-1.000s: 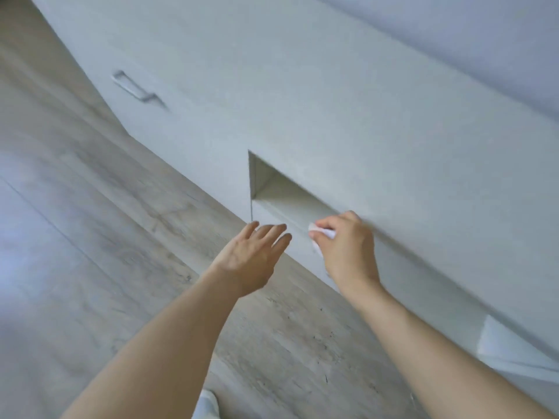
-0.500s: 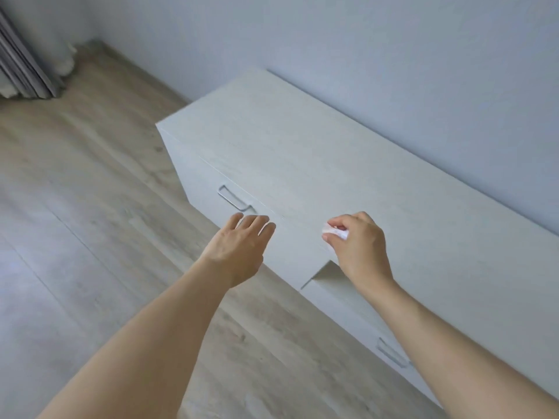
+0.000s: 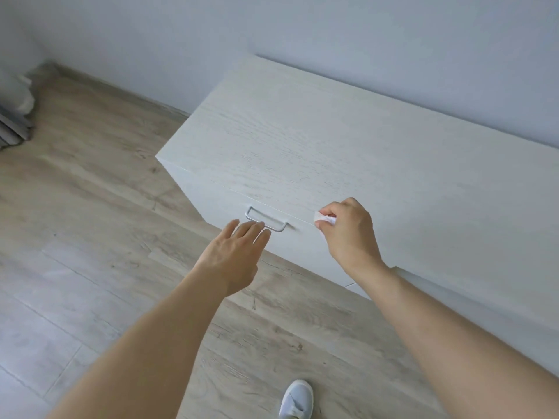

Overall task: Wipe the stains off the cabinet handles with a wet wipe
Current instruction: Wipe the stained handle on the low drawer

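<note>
A low white cabinet (image 3: 332,146) stands against the wall, with a thin metal handle (image 3: 273,221) on its left drawer front. My left hand (image 3: 237,255) reaches out flat with straight fingers, its fingertips just under the handle's left half. My right hand (image 3: 348,234) pinches a small crumpled white wet wipe (image 3: 325,219) against the cabinet's front edge, a little right of the handle.
Light wood floor (image 3: 90,237) spreads to the left and below. A grey curtain (image 3: 12,128) bunches at the far left by the wall. A white shoe (image 3: 296,400) shows at the bottom edge.
The view has swung left along the cabinet, away from the open niche. Both hands have moved over to the left drawer's handle, the wipe still in my right hand.
</note>
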Motion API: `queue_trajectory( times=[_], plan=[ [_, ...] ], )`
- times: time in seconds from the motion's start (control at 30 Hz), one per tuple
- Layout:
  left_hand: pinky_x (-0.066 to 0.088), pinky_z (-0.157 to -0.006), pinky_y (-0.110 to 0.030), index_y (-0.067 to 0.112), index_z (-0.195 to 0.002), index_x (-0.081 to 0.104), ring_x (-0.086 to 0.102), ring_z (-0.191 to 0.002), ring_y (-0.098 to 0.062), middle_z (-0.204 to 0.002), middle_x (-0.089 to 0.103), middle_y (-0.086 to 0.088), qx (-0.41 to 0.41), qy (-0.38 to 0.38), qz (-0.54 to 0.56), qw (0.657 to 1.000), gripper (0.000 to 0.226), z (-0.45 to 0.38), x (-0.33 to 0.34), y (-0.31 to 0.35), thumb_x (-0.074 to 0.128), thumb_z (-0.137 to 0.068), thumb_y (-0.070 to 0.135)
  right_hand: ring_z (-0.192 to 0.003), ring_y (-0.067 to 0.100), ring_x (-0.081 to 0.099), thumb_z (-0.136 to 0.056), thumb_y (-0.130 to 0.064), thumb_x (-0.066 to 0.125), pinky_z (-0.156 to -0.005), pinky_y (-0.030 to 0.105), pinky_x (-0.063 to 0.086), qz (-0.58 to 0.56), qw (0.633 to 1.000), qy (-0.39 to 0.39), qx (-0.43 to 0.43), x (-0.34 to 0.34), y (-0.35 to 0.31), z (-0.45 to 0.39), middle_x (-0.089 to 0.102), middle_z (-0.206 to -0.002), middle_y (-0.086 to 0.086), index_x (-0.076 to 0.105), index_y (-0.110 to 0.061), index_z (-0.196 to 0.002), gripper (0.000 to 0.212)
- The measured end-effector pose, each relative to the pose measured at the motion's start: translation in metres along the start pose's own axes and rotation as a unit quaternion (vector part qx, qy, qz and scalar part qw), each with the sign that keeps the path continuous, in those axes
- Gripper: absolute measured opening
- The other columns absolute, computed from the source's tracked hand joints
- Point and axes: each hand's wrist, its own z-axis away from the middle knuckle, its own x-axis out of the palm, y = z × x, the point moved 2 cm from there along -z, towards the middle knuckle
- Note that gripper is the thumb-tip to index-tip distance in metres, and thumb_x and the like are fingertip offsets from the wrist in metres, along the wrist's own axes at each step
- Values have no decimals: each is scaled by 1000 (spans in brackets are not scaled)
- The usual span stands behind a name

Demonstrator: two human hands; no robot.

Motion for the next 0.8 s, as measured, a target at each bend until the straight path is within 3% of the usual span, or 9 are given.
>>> queue_trajectory(
  times=[0.43,0.53,0.67,0.8],
  plan=[
    [0,-117,-37,13,-150,-3,1,-145,-19,-158,-2,-6,-6,10,-45,999,68,-65,43,-71,37,-96,22,-99,23,49,-92,-9,57,-73,26,38,11,1000,-8,19,64,5,-38,51,-106,11,66,-4,-104,16],
    [-6,-117,-39,13,-148,-18,-11,-145,-21,-157,-17,-5,-16,6,-31,999,74,-78,55,-92,35,-96,20,-93,20,48,-92,-9,57,-67,21,30,14,999,20,36,79,-4,-42,50,-99,7,68,-5,-100,14],
    [-18,-112,-43,16,-125,-50,-32,-138,-20,-147,-41,-5,36,2,-38,999,90,-87,86,-111,33,-92,13,-92,23,50,-91,-7,58,-66,19,30,13,995,73,60,107,-10,-41,47,-93,3,68,-4,-97,12],
    [-19,-111,-48,15,-127,-51,-42,-132,-20,-139,-51,-5,87,93,-35,991,96,-88,116,-123,35,-85,10,-93,24,52,-89,-6,60,-65,14,25,3,988,139,73,136,-13,-34,46,-91,2,69,-3,-97,12]
  ],
)
